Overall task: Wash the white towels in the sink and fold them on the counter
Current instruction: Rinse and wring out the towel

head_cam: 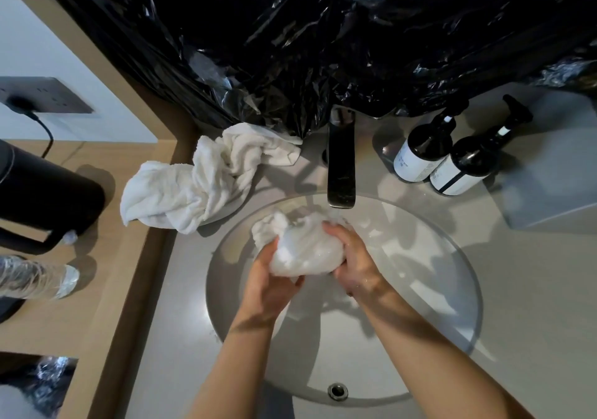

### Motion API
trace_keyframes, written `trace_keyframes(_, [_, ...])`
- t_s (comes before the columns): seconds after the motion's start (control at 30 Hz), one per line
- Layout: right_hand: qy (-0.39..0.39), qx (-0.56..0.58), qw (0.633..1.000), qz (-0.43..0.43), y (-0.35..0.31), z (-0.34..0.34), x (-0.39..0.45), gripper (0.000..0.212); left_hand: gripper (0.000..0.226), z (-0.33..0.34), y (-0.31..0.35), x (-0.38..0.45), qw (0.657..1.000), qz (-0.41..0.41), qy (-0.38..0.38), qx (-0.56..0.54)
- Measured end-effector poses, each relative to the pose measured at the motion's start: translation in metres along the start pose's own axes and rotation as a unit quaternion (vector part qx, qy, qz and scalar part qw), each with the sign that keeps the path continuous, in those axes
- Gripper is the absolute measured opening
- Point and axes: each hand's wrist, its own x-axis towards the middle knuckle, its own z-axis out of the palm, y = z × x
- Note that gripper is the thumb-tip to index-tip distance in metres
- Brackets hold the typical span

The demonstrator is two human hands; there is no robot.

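**Head view: a wet towel bunched under the running tap**

Head view looked straight down on the round sink [452, 289] set into the pale bench [533, 289]. A dark tap [341, 166] reached out over the basin from the far side, and water ran from its spout. Black plastic sheeting [323, 37] hung across the wall behind it, its lower edge draped over the tap's base. To the right of the tap stood two dark pump bottles [449, 160] with white labels, touching each other. To the left, a second white towel [200, 182] lay crumpled on the bench, one end hanging over the sink's rim. Further left, on the wooden ledge, sat a black kettle [42, 192] and a plastic-wrapped glass [35, 276], well apart from the basin. The overflow hole [338, 390] showed in the near wall of the sink.

My two forearms came in from the bottom edge and met over the basin. My left hand [271, 286] cupped the wet towel [303, 244] from the near-left side, thumb curled over its lower edge. My right hand [352, 257] wrapped the towel's right side, fingers curled over the top, right under the stream. Both grips were closed round the bunched towel, squeezing it between them, above the sink's bottom.
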Motion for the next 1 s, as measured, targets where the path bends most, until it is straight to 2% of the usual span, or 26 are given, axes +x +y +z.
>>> trace_keyframes(0.03, [-0.022,0.026,0.999,0.01,-0.001,0.002,-0.001,0.052,0.038,-0.004,0.001,-0.001,0.999,-0.043,-0.001,-0.017])
trace_keyframes(0.1, [-0.056,0.055,0.997,0.007,-0.004,0.002,-0.004,0.059,0.05,-0.016,-0.004,0.006,0.998,-0.06,-0.003,-0.003])
trace_keyframes(0.17, [-0.09,0.083,0.993,0.004,-0.007,-0.001,-0.007,0.054,0.065,-0.011,-0.007,0.004,0.997,-0.08,-0.016,-0.003])
trace_keyframes(0.23, [-0.096,0.098,0.991,0.005,-0.01,-0.005,-0.013,0.055,0.079,-0.009,-0.007,0.011,0.993,-0.116,-0.021,-0.017])
trace_keyframes(0.3, [-0.098,0.1,0.99,0.001,-0.012,-0.013,-0.021,0.055,0.088,-0.002,-0.007,0.008,0.993,-0.114,0.01,-0.028])
trace_keyframes(0.33, [-0.087,0.099,0.991,-0.003,-0.012,-0.019,-0.023,0.056,0.079,0.006,-0.007,0.007,0.994,-0.105,-0.006,-0.025])
trace_keyframes(0.4, [-0.054,0.095,0.994,-0.008,-0.015,-0.032,-0.031,0.056,0.041,0.012,-0.013,0.012,0.989,-0.113,-0.046,-0.086])
trace_keyframes(0.43, [-0.053,0.095,0.994,-0.013,-0.017,-0.038,-0.035,0.053,0.034,0.019,-0.014,0.015,0.99,-0.102,-0.034,-0.086])
trace_keyframes(0.5, [-0.059,0.117,0.991,-0.016,-0.024,-0.049,-0.043,0.046,0.056,0.024,-0.015,0.03,0.983,-0.136,-0.095,-0.076])
trace_keyframes(0.57, [-0.05,0.155,0.987,-0.007,-0.03,-0.062,-0.045,0.046,0.069,0.041,-0.019,0.044,0.983,-0.151,-0.085,-0.063])
trace_keyframes(0.63, [-0.034,0.187,0.982,-0.001,-0.032,-0.075,-0.047,0.049,0.064,0.065,-0.019,0.049,0.987,-0.157,-0.002,0.021])
trace_keyframes(0.67, [-0.035,0.199,0.979,0.002,-0.031,-0.08,-0.048,0.051,0.052,0.071,-0.02,0.05,0.992,-0.115,0.027,0.05])
trace_keyframes(0.73, [-0.021,0.196,0.98,-0.005,-0.025,-0.088,-0.048,0.057,0.034,0.084,-0.017,0.042,0.993,-0.1,-0.042,0.035])
trace_keyframes(0.77, [-0.004,0.19,0.982,-0.008,-0.021,-0.092,-0.048,0.059,0.028,0.082,-0.019,0.041,0.994,-0.092,-0.038,0.039])
trace_keyframes(0.8, [0.001,0.188,0.982,0.0,-0.019,-0.095,-0.047,0.062,0.03,0.079,-0.02,0.046,0.996,-0.08,-0.008,0.034])
trace_keyframes(0.83, [-0.006,0.191,0.981,0.01,-0.018,-0.095,-0.047,0.063,0.043,0.073,-0.025,0.054,0.996,-0.075,-0.024,0.028])
trace_keyframes(0.9, [-0.023,0.221,0.975,0.028,-0.012,-0.093,-0.049,0.066,0.069,0.072,-0.032,0.067,0.992,-0.062,-0.11,0.018])
trace_keyframes(0.93, [-0.025,0.233,0.972,0.033,-0.011,-0.09,-0.049,0.069,0.069,0.073,-0.032,0.068,0.99,-0.051,-0.127,0.022])
trace_keyframes(1.0, [-0.02,0.238,0.971,0.028,-0.008,-0.087,-0.049,0.078,0.048,0.072,-0.029,0.069,0.994,-0.059,-0.074,0.059])
